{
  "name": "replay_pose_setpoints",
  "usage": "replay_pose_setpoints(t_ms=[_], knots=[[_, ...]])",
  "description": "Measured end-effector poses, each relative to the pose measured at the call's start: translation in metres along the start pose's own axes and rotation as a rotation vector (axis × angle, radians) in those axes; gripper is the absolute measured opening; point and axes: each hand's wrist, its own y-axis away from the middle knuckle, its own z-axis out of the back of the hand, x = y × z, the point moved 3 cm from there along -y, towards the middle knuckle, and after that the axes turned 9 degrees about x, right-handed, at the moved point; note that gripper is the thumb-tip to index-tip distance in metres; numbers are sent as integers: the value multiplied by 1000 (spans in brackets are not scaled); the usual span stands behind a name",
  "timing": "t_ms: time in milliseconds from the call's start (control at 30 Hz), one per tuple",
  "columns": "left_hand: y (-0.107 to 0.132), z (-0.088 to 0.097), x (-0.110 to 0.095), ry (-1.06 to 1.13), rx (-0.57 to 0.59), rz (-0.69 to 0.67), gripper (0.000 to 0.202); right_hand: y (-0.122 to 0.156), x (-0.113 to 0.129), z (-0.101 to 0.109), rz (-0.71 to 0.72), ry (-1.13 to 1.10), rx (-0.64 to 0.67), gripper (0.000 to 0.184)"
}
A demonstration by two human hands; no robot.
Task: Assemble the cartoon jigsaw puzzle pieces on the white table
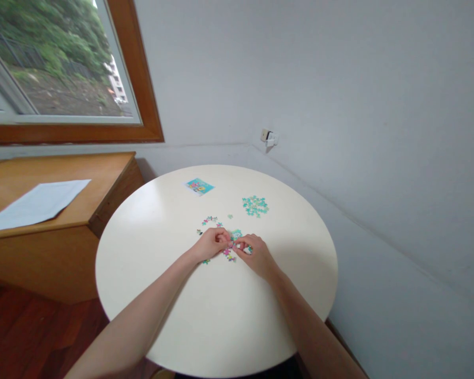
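Note:
My left hand and my right hand meet near the middle of a round white table. Fingertips of both pinch together over small jigsaw puzzle pieces, and a pink piece lies just below them. Behind the fingers shows a teal joined patch, partly covered. Loose pink and multicoloured pieces form a rough arc above my left hand, and a dark piece lies left of it. Which piece each hand grips is too small to make out for certain.
A heap of teal puzzle pieces lies toward the back right of the table. A picture card rests at the back. To the left, a wooden desk bears a white sheet. A wall socket with a plug is behind.

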Motion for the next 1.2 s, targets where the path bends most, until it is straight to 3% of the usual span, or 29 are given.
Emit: replay_pose_setpoints(t_ms=[800,1200], knots=[[-1,-2,6,-160,12,-46,15,1,-4,2,6,14,-29,6],[4,-5,-2,-383,89,-47,10,0,-5,-2,-92,-37,83,6]])
